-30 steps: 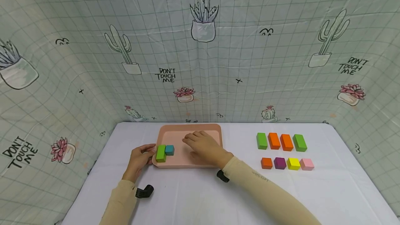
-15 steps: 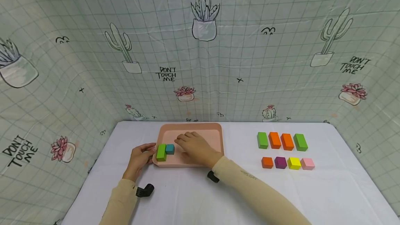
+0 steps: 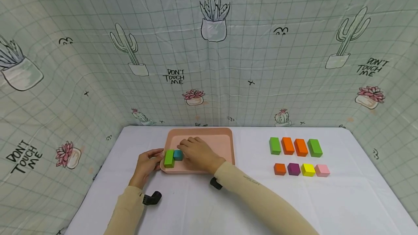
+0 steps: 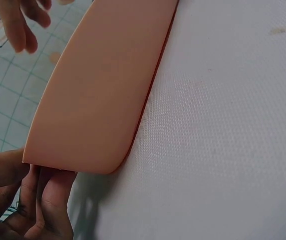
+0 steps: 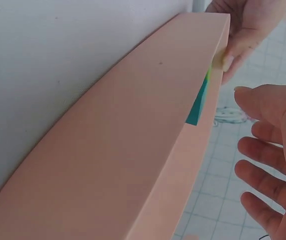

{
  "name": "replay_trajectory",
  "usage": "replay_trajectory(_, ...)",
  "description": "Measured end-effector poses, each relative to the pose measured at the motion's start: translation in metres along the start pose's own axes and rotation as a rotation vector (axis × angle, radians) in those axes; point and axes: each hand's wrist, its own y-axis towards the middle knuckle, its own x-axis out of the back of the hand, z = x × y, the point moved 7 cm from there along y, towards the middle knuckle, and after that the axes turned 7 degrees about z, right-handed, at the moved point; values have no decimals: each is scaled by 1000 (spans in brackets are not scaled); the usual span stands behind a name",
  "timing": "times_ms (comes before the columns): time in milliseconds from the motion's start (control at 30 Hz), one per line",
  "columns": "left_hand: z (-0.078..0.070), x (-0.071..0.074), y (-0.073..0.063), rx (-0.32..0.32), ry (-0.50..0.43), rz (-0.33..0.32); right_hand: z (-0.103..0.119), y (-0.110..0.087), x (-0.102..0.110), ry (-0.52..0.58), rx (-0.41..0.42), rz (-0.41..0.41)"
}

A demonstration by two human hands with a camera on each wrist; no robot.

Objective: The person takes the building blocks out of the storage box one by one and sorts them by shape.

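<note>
My left hand (image 3: 146,164) pinches the left rim of a pink tray (image 3: 225,144). The left wrist view has its thumb over the rim and the other fingers (image 4: 56,197) against the outside wall. Inside the tray's left end stand an upright-lying green oblong block (image 3: 169,158) and, right beside it, a blue cube (image 3: 178,155). My right hand (image 3: 199,155) hovers over the tray, fingertips right at the cube in the head view. Seen from the right wrist, its fingers are loosely bent with nothing between them, and the blue cube (image 5: 199,107) shows past the tray wall.
To the right, a back row holds green (image 3: 275,145) and orange (image 3: 287,145) oblong blocks. A front row has orange (image 3: 279,169), purple (image 3: 294,169), yellow (image 3: 308,169) and pink (image 3: 322,170) cubes. A patterned cloth (image 3: 241,57) hangs behind the white table (image 3: 251,195).
My right hand has moved left across the tray, up to the blue cube. The left hand keeps its grip on the rim, and the blocks stay where they were.
</note>
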Motion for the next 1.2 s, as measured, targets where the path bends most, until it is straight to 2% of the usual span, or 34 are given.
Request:
replay_trajectory(500,0,1,-2,7,-12,3,6,20,-2,23,-66,97)
replay_trajectory(767,-2,0,-3,2,-13,4,6,27,-13,9,-93,150)
replay_trajectory(1200,-1,0,0,-10,-12,1,-1,30,-26,51,-137,151)
